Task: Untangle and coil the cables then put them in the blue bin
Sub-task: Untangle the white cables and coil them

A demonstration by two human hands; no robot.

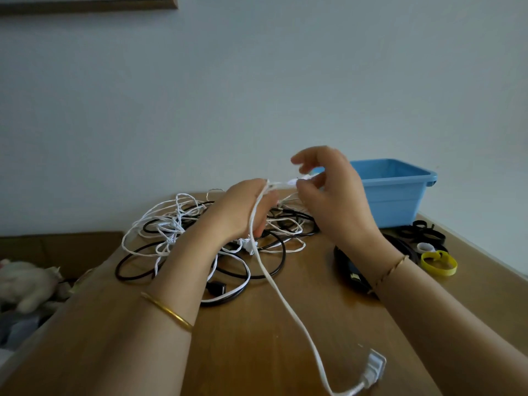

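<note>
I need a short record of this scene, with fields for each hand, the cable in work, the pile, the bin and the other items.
left hand: left hand grips the white flat cable
right hand: right hand pinches the same cable's end
cable: hangs to the wooden table; its white plug is near the front edge
pile: cable tangle, white and black, under the hands
bin: blue bin, far right; no cable visible inside
other: yellow strap loop, black strap loops
</note>
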